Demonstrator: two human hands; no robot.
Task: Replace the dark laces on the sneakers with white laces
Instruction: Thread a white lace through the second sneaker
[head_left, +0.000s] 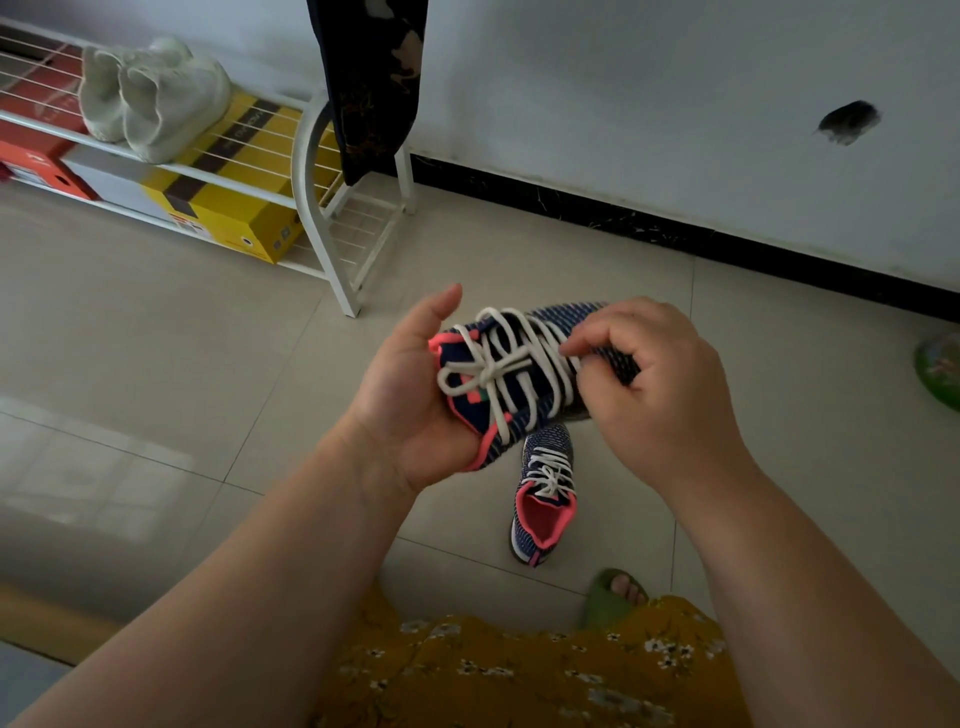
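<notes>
The left hand (410, 395) cups the heel of a sneaker (524, 374) held in the air, fingers curled under it. The right hand (649, 384) grips the toe end and pinches a strand of its white lace (498, 364), which is tied in a bow. Just below the hands a second sneaker (543, 499), also laced white, stands on the tiled floor (156, 322). Beyond the left hand is a white rack (322, 218) with pale shoes (150, 96) and boxes (228, 208). A green slipper (610, 597) shows near the right forearm.
</notes>
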